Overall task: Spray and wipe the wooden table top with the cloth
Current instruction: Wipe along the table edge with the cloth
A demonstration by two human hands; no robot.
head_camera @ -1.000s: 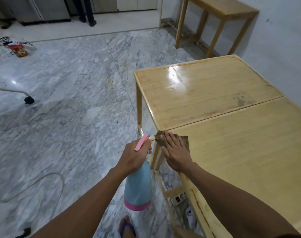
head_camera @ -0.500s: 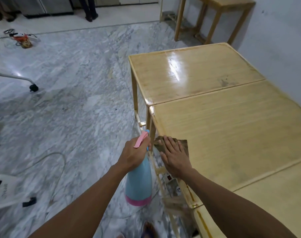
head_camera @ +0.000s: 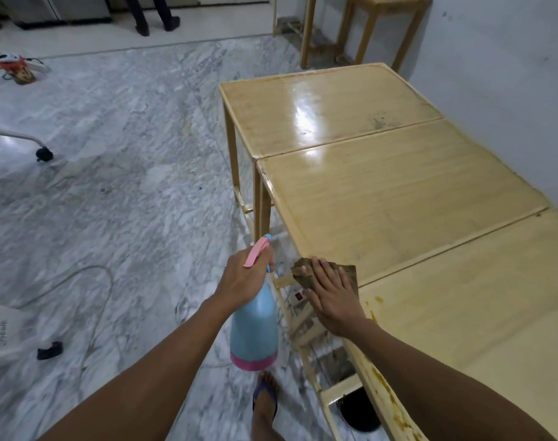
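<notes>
here, line by line:
cloth: a crumpled, dirty brown rag (head_camera: 347,271) lies on the left edge of the long pale wooden bench top (head_camera: 414,198), right at the seam between the middle panel and the near one; one bunched corner sticks out past the edge.
right hand: the right hand (head_camera: 333,296) lies flat on the brown rag, fingers straight and a little spread, pressing it to the wood; this grip is spread, not curled round the cloth.
left hand: the left hand (head_camera: 242,278) holds the neck of the spray bottle, fingers curled round it below the pink trigger; this grip is pressed together on the bottle.
spray bottle: a light blue plastic spray bottle with a pink base band and pink trigger (head_camera: 254,326) hangs upright beside the bench, over the floor, just left of the cloth and apart from the wood.
bench surface: glossy yellow-tan boards in three panels joined end to end; a bright glare sits on the far panel, a dark smudge near its far right, and brownish-yellow stains run along the near panel's left edge.
under the bench: a white power strip with a red switch (head_camera: 298,297) shows between the wooden rails.
floor: grey-white marble floor (head_camera: 128,186) with a pale cable (head_camera: 80,275) looping across it.
foot: a foot in a blue sandal (head_camera: 265,399) stands by the bench leg.
far end: a small wooden stool-like table (head_camera: 366,20) stands against the wall (head_camera: 509,74).
</notes>
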